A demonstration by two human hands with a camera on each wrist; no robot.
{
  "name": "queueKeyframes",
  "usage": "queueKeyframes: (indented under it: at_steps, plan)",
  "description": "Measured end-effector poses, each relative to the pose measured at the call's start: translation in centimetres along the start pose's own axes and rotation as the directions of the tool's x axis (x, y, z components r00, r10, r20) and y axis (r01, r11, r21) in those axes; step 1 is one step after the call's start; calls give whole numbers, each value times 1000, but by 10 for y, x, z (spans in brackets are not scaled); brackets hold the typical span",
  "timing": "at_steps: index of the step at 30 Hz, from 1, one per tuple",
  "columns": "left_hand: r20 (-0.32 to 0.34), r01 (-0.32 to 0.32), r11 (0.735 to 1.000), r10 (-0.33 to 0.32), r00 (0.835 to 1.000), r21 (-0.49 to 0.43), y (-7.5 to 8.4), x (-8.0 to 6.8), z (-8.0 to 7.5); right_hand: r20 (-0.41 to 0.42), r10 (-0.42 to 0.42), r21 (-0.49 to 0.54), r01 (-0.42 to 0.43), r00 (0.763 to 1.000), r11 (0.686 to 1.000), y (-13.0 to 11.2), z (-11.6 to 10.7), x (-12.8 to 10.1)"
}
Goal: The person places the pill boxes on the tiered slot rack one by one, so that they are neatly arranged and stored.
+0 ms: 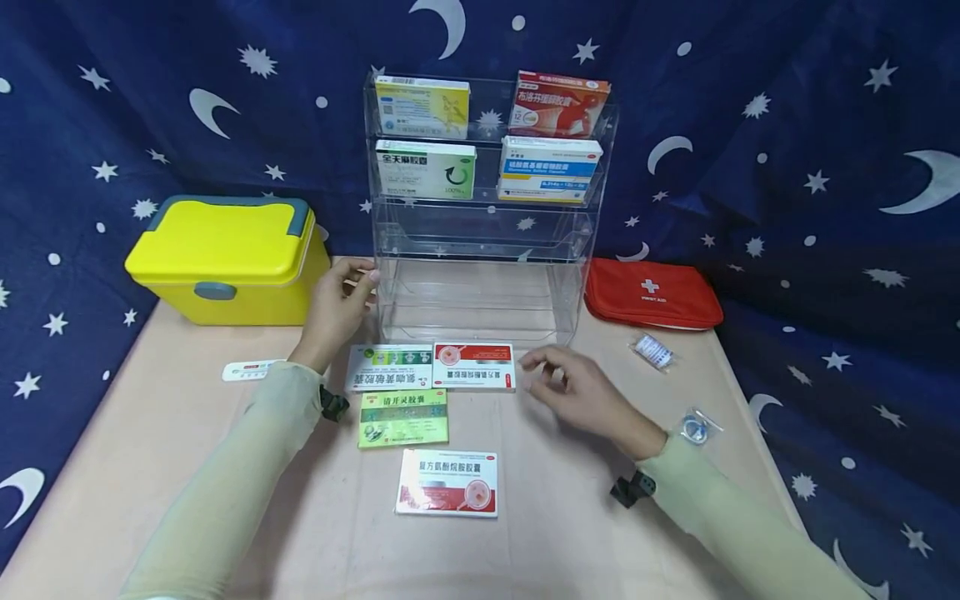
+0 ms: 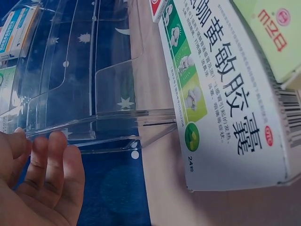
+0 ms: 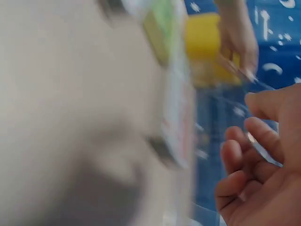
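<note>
My left hand (image 1: 341, 304) is at the left side of a clear acrylic display rack (image 1: 472, 333), thumb and fingertips pinching its edge. My right hand (image 1: 585, 396) hovers over the table, loosely curled and holding nothing, just right of a red-and-white medicine box (image 1: 474, 367). Beside that box lies a white-and-green medicine box (image 1: 392, 367), large in the left wrist view. Below them lie a light green medicine box (image 1: 403, 418) and another red-and-white medicine box (image 1: 447, 483). The right wrist view is blurred, but its hand (image 3: 263, 160) shows bent fingers with no box.
The rack's upper tiers hold a yellow box (image 1: 422, 108), a red box (image 1: 558, 106), a green-and-white box (image 1: 425, 171) and a blue-and-white box (image 1: 550, 171). A yellow case (image 1: 225, 258) and thermometer (image 1: 251, 370) sit left; a red first-aid pouch (image 1: 652, 296) and small packets (image 1: 654, 352) right.
</note>
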State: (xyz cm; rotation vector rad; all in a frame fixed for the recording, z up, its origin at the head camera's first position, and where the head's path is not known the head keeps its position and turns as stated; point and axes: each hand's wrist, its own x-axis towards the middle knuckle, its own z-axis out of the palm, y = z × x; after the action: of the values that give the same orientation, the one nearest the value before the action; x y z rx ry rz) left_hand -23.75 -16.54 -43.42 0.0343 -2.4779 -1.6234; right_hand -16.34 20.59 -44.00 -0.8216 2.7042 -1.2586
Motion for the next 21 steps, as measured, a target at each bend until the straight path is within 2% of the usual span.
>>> queueKeyframes:
  at_steps: [4, 7, 12, 21]
  plan:
    - [-4, -13, 1000, 13, 1000, -12, -2, -1, -3, 140, 94, 28, -99, 986, 995, 0, 33, -38]
    - [-7, -10, 1000, 10, 1000, -5, -3, -2, -4, 181, 129, 34, -137, 975, 990, -2, 50, -57]
    - [-5, -10, 1000, 10, 1000, 20, -3, -3, -4, 180, 159, 4, -162, 971, 987, -7, 70, -73]
    - [2, -8, 999, 8, 1000, 31, 1, -3, 1, 129, 126, -94, -115, 984, 989, -15, 87, -79]
